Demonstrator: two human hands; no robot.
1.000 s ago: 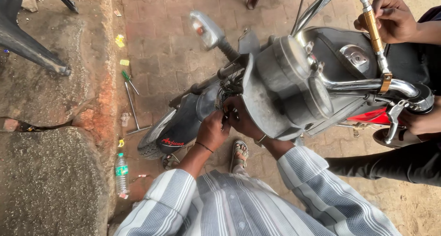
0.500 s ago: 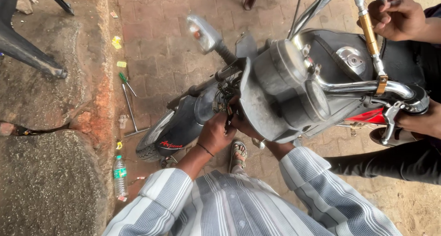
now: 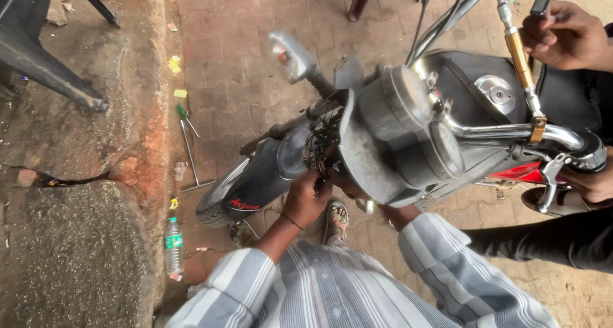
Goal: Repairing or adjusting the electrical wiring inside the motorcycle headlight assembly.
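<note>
Working both hands into the wire bundle behind the headlight shell, the person is standing over the front of a motorbike. The left hand is curled with its fingertips closing on the wires at the top of the fork; the right hand is mostly hidden under the shell, so I cannot tell whether it is pinching anything. Doing this well probably means taking one connector at a time and gripping the plug body rather than the thin leads — and keeping the shell from dragging on the loom.

The bundle is sitting just above the front wheel, between the fork and the pulled-forward shell. It is looking tangled, dark, with small pale plugs showing. An indicator is sticking out to one side.

Another person's hand is gripping the handlebar end — and a second one is resting near the brake lever.

On the ground by the kerb are lying a long wrench, a screwdriver and a bottle.
</note>
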